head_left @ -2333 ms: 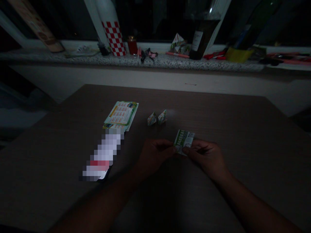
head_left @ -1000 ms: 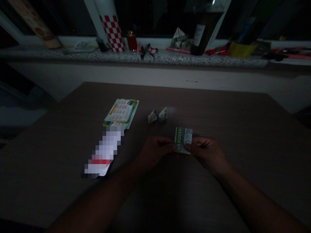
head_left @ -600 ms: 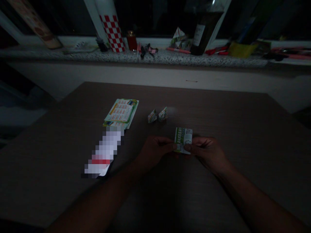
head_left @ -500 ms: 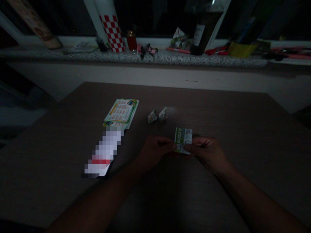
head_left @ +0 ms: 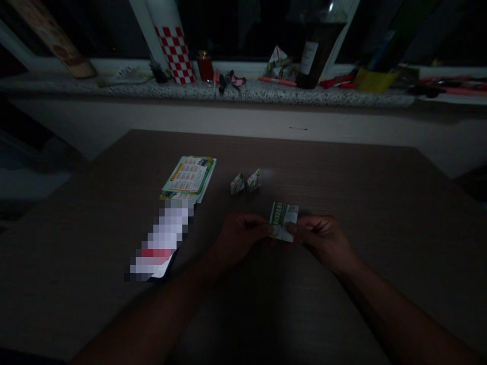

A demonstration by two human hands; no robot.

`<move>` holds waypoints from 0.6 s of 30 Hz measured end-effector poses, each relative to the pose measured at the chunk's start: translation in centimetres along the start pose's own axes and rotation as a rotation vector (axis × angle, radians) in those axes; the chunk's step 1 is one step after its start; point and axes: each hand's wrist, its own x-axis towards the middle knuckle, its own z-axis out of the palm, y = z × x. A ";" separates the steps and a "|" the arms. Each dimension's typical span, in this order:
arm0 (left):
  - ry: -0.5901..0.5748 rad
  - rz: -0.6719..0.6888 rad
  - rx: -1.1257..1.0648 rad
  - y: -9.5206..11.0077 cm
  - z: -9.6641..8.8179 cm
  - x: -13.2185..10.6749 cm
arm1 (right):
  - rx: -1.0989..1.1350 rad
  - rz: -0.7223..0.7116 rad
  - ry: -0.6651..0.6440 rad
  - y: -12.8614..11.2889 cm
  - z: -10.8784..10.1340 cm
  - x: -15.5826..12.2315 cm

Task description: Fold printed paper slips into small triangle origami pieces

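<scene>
A small green and white printed paper point(head_left: 282, 219), roughly square, is held up between both hands above the table. My left hand point(head_left: 243, 235) pinches its left edge, thumb on the near face. On the opposite edge my right hand point(head_left: 321, 235) grips it the same way, its thumb covering part of the print. The fingers behind the paper are mostly hidden. Just beyond my hands stand two small folded paper pieces, a left one point(head_left: 237, 184) and a right one point(head_left: 254, 181), both with pointed tops.
A stack of printed calendar cards point(head_left: 190, 175) lies at the left, touching or close to a phone point(head_left: 163, 241) with a blurred screen. Behind the brown table point(head_left: 342, 177), a stone windowsill point(head_left: 262, 94) carries a checkered cylinder point(head_left: 175, 53), a dark bottle point(head_left: 314, 61) and pens.
The paper and both hands have shifted very slightly to the left, and the paper is tilted a little differently. Both hands keep their hold; the view has moved a little.
</scene>
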 end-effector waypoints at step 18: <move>-0.031 -0.085 -0.044 0.9 -0.1 -0.2 | -0.201 -0.196 0.099 -0.8 0.1 -0.6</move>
